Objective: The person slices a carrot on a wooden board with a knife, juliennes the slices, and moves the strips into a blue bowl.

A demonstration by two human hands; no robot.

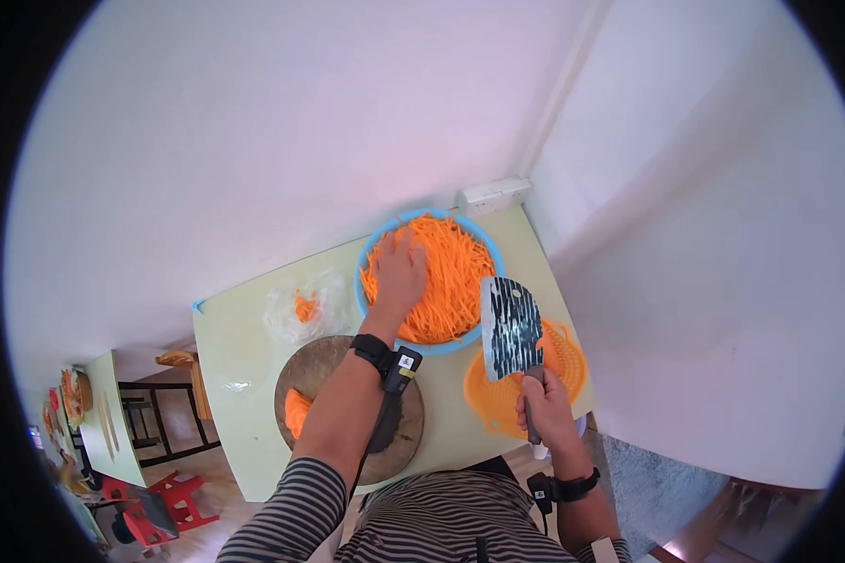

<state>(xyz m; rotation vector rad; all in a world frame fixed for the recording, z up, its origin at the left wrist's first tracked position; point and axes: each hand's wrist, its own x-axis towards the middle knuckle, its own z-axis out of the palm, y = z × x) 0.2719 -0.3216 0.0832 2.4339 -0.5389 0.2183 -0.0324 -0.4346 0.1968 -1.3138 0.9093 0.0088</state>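
Note:
My left hand [401,272] rests on the heap of orange carrot shreds [451,277] in a round blue basin [497,263]; its fingers are spread over the shreds. My right hand [545,405] is closed on the dark handle of a broad cleaver [512,328], whose patterned blade points up beside the basin's right rim. Under the cleaver and my right hand is an orange plastic basket [486,405] with an orange piece [551,349] at it. A round wooden board [324,361] lies under my left forearm, with an orange carrot piece [297,411] at its left.
A clear plastic bag [282,314] with orange bits lies left of the basin on the pale table [230,347]. A white socket box [494,195] sits by the wall behind. Red stools [174,507] and another table [108,413] stand at the lower left.

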